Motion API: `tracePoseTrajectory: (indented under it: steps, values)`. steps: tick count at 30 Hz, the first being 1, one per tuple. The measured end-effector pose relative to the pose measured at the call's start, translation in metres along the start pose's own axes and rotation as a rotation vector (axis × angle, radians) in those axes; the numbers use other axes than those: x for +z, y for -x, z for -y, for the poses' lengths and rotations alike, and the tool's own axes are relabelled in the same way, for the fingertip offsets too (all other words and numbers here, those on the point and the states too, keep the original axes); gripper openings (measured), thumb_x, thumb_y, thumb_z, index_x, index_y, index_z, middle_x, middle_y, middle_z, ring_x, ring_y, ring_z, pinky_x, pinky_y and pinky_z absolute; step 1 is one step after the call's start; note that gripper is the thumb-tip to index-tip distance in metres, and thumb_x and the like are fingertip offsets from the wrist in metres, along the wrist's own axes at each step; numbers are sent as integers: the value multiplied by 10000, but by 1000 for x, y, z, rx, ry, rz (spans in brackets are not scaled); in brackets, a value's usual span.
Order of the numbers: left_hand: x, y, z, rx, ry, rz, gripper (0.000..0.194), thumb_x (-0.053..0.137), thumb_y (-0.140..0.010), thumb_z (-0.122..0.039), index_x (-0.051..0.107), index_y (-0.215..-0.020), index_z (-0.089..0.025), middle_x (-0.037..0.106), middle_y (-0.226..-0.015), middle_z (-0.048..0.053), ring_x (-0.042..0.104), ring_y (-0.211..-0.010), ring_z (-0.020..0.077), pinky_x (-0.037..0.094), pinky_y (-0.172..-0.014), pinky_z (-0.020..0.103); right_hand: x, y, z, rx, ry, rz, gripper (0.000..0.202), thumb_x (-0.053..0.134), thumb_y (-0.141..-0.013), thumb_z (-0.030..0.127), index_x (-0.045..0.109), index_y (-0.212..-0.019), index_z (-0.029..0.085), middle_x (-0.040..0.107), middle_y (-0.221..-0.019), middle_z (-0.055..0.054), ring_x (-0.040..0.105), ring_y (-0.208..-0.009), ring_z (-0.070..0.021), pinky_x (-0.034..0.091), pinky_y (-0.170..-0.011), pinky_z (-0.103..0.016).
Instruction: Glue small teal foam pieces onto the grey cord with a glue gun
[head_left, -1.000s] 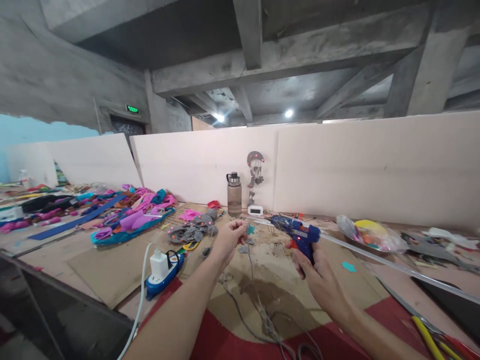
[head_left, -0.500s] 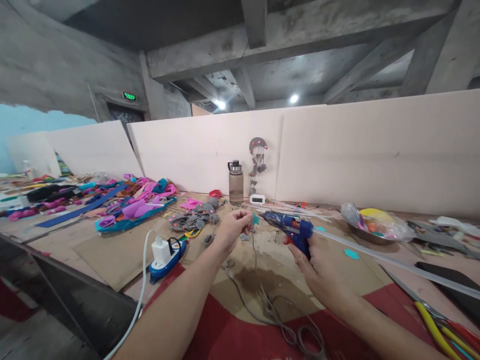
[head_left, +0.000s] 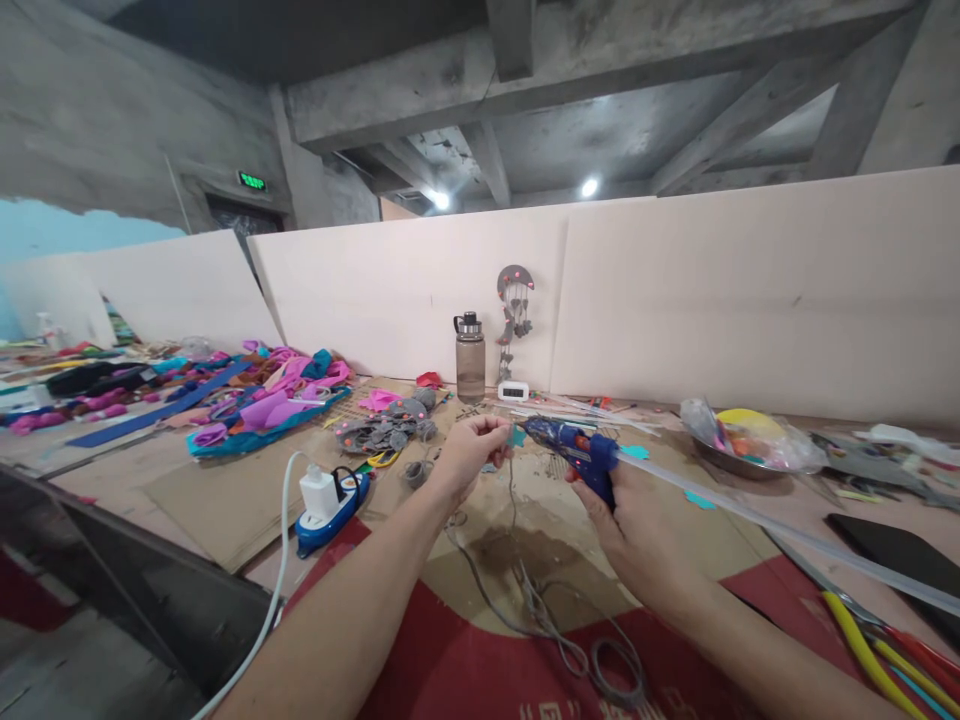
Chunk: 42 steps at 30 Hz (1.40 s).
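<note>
Between the thumb and fingers of my left hand (head_left: 474, 455) is a small teal felt piece (head_left: 517, 436), pinched at its edge. A grey cord (head_left: 513, 500) hangs down below it toward the table. My right hand (head_left: 626, 520) is wrapped around the handle of a blue hot glue gun (head_left: 581, 450), whose nozzle points left at the felt piece, very close to it; whether they touch I cannot tell. A long clear glue stick (head_left: 720, 498) sticks out of the gun's back. More teal pieces (head_left: 700, 499) lie to the right on the cardboard.
On the left stand a blue power strip (head_left: 330, 515) and heaped coloured felt (head_left: 277, 405). Grey felt pieces (head_left: 386, 428) lie behind my left hand. A water bottle (head_left: 470, 365) and small clock (head_left: 513, 391) stand at the back. Right: a metal bowl (head_left: 739, 462), yellow-handled scissors (head_left: 862, 645), a black phone-like slab (head_left: 900, 560).
The teal piece and the glue gun's nozzle have come slightly closer together. The view has tipped slightly downward, and both hands keep their grip.
</note>
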<state>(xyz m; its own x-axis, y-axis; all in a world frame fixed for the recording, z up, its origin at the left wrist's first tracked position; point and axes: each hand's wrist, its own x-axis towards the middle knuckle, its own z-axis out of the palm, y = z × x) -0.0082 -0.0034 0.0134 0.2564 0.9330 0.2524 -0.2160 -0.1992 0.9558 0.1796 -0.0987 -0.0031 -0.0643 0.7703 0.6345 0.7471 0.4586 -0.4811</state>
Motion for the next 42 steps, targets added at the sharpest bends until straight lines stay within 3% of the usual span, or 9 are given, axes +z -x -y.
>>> tracePoseTrajectory:
  steps: [15, 42]
  values:
    - [-1, 1, 0, 22, -59, 9, 258, 670, -689, -366, 586, -723, -125, 567, -530, -8, 437, -421, 56, 331, -439, 191, -1, -1, 4, -36, 49, -10, 276, 372, -910, 364, 529, -1023, 167, 660, -921, -112, 620, -838, -243, 485, -760, -385]
    - [-1, 2, -6, 32, -23, -28, 277, 694, -666, -369, 593, -709, -115, 563, -518, -2, 441, -416, 57, 324, -431, 190, -2, 0, 6, -37, 93, -18, 283, 390, -905, 359, 535, -1055, 167, 662, -957, -123, 628, -859, -256, 488, -756, -387]
